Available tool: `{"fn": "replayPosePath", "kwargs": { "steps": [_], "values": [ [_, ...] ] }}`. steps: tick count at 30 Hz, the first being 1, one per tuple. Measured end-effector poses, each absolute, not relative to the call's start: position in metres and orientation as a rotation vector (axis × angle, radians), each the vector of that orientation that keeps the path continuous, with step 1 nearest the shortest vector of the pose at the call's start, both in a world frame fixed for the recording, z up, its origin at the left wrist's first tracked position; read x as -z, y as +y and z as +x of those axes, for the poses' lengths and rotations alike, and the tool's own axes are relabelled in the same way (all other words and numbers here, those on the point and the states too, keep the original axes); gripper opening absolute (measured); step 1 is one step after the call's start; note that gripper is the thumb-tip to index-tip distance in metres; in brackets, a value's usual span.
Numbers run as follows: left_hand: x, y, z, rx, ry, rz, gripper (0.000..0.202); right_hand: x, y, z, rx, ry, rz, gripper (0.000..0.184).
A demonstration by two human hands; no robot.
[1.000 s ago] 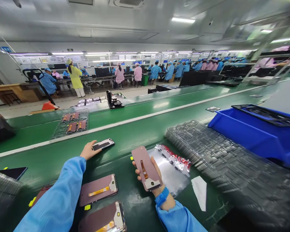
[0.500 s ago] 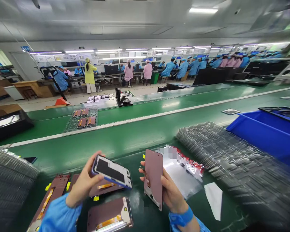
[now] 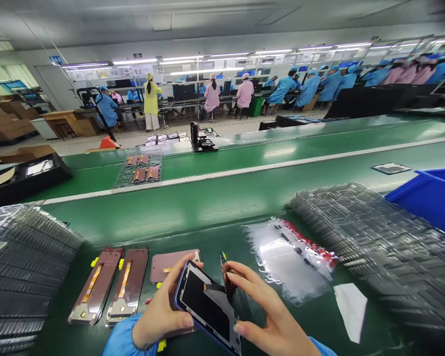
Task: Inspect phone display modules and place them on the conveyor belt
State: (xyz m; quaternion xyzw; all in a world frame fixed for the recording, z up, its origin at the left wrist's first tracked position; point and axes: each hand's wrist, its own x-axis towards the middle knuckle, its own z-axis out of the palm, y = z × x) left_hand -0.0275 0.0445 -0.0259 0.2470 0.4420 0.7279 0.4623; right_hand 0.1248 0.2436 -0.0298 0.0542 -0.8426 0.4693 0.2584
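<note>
A: What has the left hand [image 3: 162, 312] got?

B: A phone frame [image 3: 203, 307] with a blue edge, held firmly and tilted, its black inner face turned up. That grip seems meant to leave the face open to the other hand.

A: And the right hand [image 3: 269, 316]?

B: Half curled, its fingertips at a dark sheet [image 3: 228, 289] standing up at the frame's top edge. I can't tell whether it's actually pinched.

A: What's around them?

B: Just beyond the hands, three screens [image 3: 128, 286] lie flat on the green belt [image 3: 207, 232], with yellow tabs [image 3: 94, 262] beside them. They're set apart, probably so each can be lifted without disturbing the others.

A: Further right?

B: A plastic bag [image 3: 285, 259], then a tray stack [image 3: 371, 247], likely kept aside to leave the hands room. A blue bin [image 3: 430, 198] sits beyond it.
</note>
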Motion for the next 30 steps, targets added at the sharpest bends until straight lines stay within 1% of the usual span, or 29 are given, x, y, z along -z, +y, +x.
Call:
{"fn": "replayPosePath", "kwargs": {
  "steps": [8,12,16,23,30],
  "values": [
    [0.03,0.045,-0.03,-1.731,1.123,0.707,0.097,0.033,0.241,0.126,-1.22,-2.358,0.158,0.053],
    [0.031,0.052,-0.023,-1.74,1.177,0.754,0.095,0.034,0.231,0.123,-1.128,-2.416,0.17,0.055],
    [0.029,0.056,-0.019,-1.72,1.185,0.764,0.096,0.034,0.223,0.121,-1.042,-2.47,0.174,0.053],
    [0.02,0.06,-0.016,-1.717,1.214,0.738,0.093,0.036,0.223,0.123,-0.985,-2.527,0.177,0.054],
    [0.021,0.061,-0.015,-1.728,1.183,0.72,0.094,0.034,0.222,0.124,-0.953,-2.523,0.197,0.054]
  ]
}}
